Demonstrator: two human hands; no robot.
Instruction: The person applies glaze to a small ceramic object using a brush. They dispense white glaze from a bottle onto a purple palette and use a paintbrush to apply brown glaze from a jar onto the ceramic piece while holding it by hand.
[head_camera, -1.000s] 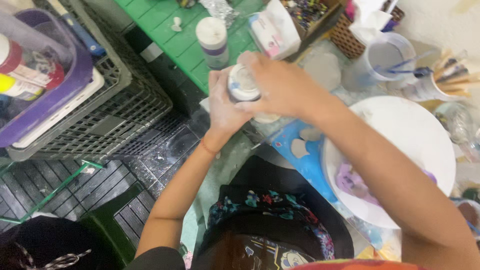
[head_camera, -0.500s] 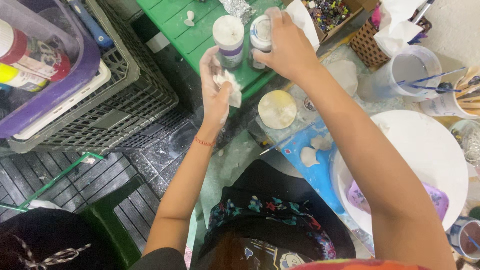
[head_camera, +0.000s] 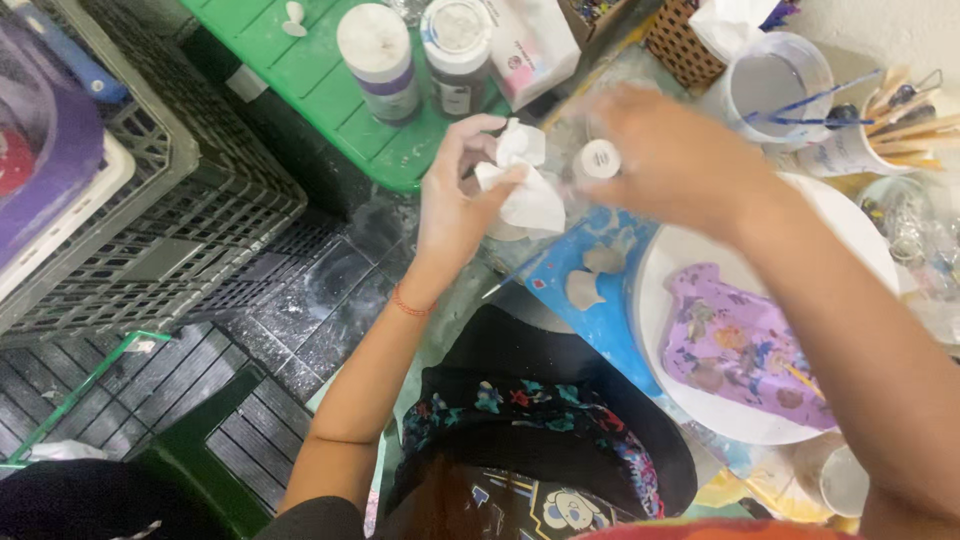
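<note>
Nearest the camera a dark patterned hat brim (head_camera: 540, 420) is filling the bottom of the view, and both arms are reaching away from it toward the far side. To the right, a white round plate (head_camera: 700, 400) is carrying a purple painted piece (head_camera: 745, 345), and a blue sheet (head_camera: 590, 310) just left of it is holding small pale cutouts.

Farther out, the left hand (head_camera: 455, 205) is pinching a crumpled white tissue (head_camera: 520, 185), thumb and fingertips closed on it, the wad hanging to the right of the palm. The right hand (head_camera: 670, 150) is blurring — its fingers appear curled around a small white-capped bottle (head_camera: 598, 160), though the grip itself I cannot tell for sure. The bottle is standing roughly upright, cap toward the camera, just right of the tissue, nearly touching it; the left hand's fingers are the nearer ones to the wad, the right's to the bottle.

Beyond, two jars (head_camera: 415, 55) are standing on a green board (head_camera: 300, 75), whose near edge is lying close behind the hands. A grey crate (head_camera: 150, 230) is bounding the left — open dark floor lying between it and the left forearm.
</note>
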